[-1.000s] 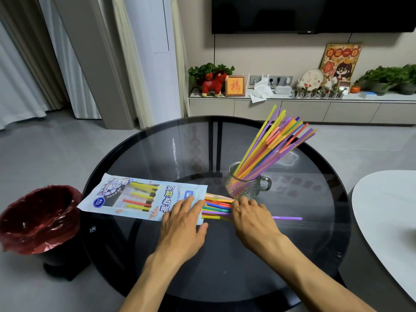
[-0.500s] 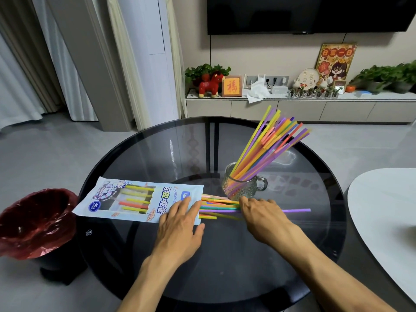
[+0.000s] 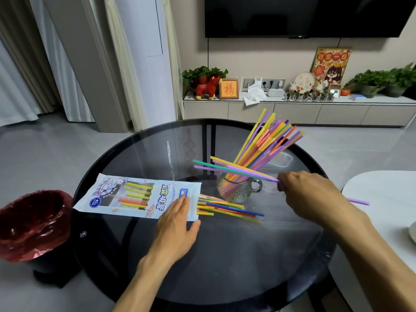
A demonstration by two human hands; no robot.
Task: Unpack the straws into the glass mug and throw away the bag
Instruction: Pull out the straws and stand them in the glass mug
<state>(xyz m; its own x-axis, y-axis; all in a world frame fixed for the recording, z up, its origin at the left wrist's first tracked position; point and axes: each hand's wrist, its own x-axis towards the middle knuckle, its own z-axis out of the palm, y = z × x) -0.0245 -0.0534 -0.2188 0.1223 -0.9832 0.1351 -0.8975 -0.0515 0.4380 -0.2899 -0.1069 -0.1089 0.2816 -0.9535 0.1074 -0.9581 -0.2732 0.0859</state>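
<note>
The left hand (image 3: 177, 219) lies flat, fingers spread wide, pressing down the open end of the straw bag (image 3: 137, 195), which rests on the round glass desk (image 3: 157, 154) with its printed side up and a few straws visible through its clear window. From the bag's mouth a loose fan of straws (image 3: 227, 208) — yellow, blue, red, green — spills onto the desk just in front of the glass mug (image 3: 238, 188). The right hand (image 3: 308, 194) is raised above the desk to the right of the mug, its fingers pinched shut on a small bundle of straws (image 3: 234, 168), purple, teal and yellow, held nearly level so that their free ends reach leftward across the mug's rim. The mug stands upright with its handle toward the right hand and already holds a thick sheaf of straws (image 3: 270, 140) leaning up and to the right. One purple straw (image 3: 359, 202) lies apart at the desk's right edge, partly hidden behind the right forearm. A bin with a red liner (image 3: 31, 221) sits on the floor beside the desk's left edge — near the bag's closed end.
</note>
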